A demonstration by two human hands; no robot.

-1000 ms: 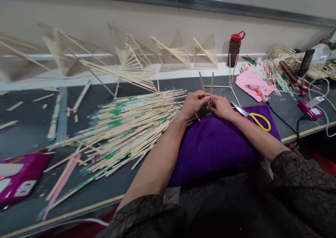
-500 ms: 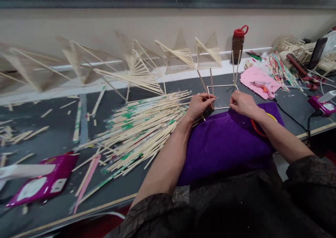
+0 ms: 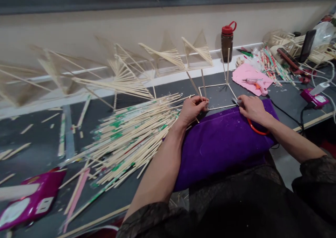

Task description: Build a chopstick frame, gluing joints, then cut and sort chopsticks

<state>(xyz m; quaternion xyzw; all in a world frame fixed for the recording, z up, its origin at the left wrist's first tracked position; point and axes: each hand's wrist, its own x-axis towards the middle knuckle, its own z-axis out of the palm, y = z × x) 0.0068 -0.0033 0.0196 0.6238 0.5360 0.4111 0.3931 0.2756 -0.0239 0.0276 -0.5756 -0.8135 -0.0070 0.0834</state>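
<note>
My left hand (image 3: 193,108) pinches a thin wooden stick at the near left corner of a rectangular stick frame (image 3: 222,107) on the dark table. Pairs of thin sticks (image 3: 225,68) rise from corners of this frame. At its right side my right hand (image 3: 252,108) is closed on a pair of scissors (image 3: 258,128). The pale blades point left past the fingers, and the red handle loop shows below the wrist. A folded purple cloth (image 3: 217,147) lies under my forearms, against the frame's near edge.
Left of my hands spreads a big pile of loose sticks (image 3: 136,133). Finished stick structures (image 3: 168,54) stand along the wall. A red-capped bottle (image 3: 227,42), a glue gun (image 3: 256,84) on pink paper (image 3: 243,72) and a magenta pack (image 3: 313,100) sit to the right.
My right hand has moved slightly and now holds the scissors, their blades showing beyond the fingers. My left hand stays at the frame's corner. The whole view has shifted to the right.
</note>
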